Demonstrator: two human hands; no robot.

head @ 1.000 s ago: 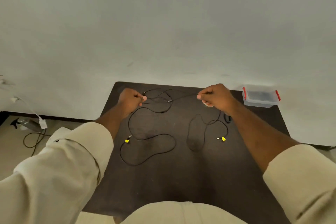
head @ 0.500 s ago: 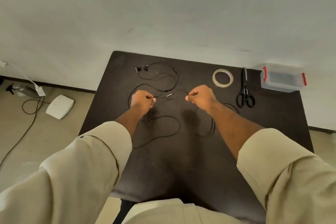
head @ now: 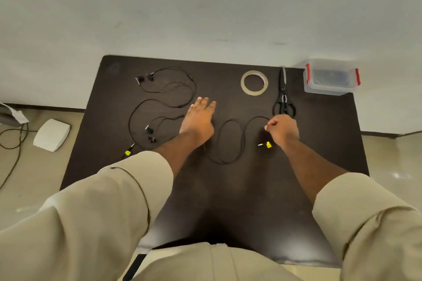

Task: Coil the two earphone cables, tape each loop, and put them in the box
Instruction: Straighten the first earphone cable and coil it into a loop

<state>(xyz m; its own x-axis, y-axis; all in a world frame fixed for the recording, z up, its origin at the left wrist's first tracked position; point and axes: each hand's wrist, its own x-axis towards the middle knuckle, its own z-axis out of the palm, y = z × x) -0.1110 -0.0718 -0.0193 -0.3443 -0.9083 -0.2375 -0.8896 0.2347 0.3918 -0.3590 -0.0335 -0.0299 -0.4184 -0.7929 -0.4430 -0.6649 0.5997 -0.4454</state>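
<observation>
Left hand [head: 198,118] flat, fingers straight, over mid-desk [head: 228,201]; right hand [head: 283,130] curled, pinching one earphone cable [head: 230,141] snaking between both hands. Second earphone cable [head: 169,96] sprawled loose toward the far-left corner. Tape roll [head: 254,82] and scissors [head: 283,96] near the far edge. Clear box [head: 331,77], red clasps, at the far-right corner; contents too blurred to tell.

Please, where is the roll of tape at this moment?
In the head view the roll of tape lies flat near the table's far edge, right of centre, just left of the scissors.
</observation>
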